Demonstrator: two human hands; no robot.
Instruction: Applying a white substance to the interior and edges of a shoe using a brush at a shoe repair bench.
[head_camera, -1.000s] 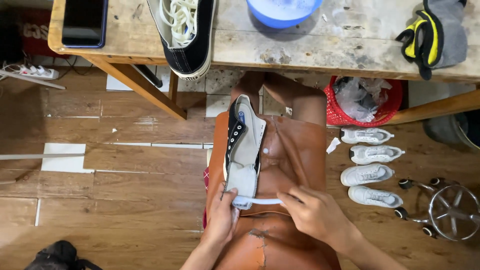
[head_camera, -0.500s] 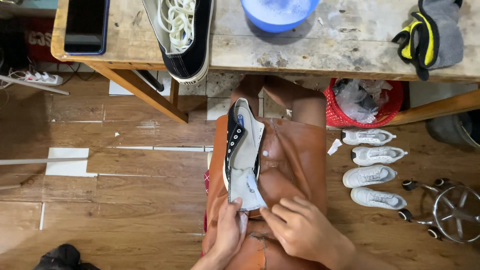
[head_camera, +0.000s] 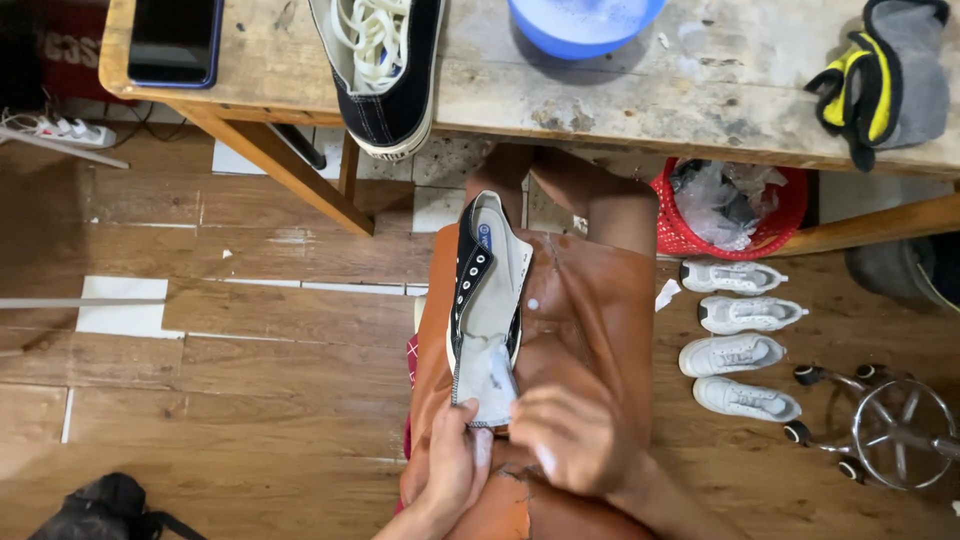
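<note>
A black canvas sneaker (head_camera: 487, 300) with a white tongue and no laces lies on my lap, on a brown leather apron (head_camera: 590, 320). My left hand (head_camera: 450, 470) pinches the near end of the shoe at its toe edge. My right hand (head_camera: 570, 435) is closed over the same end, fingers curled on the toe; whether it also holds something small I cannot tell. A second black sneaker (head_camera: 385, 70) with white laces piled inside rests on the wooden table (head_camera: 700, 100), its end hanging over the edge.
On the table lie a dark phone (head_camera: 175, 40), a blue bowl (head_camera: 580, 20) and grey-yellow gloves (head_camera: 885, 75). A red basket (head_camera: 730, 205) with plastic bags stands below. Several white sneakers (head_camera: 740, 335) line the floor beside a chair base (head_camera: 890, 425). A power strip (head_camera: 60, 130) lies left.
A white lace stretched between my hands a second ago is out of sight. Both hands have closed in on the shoe's near end, the right hand moving left over the toe.
</note>
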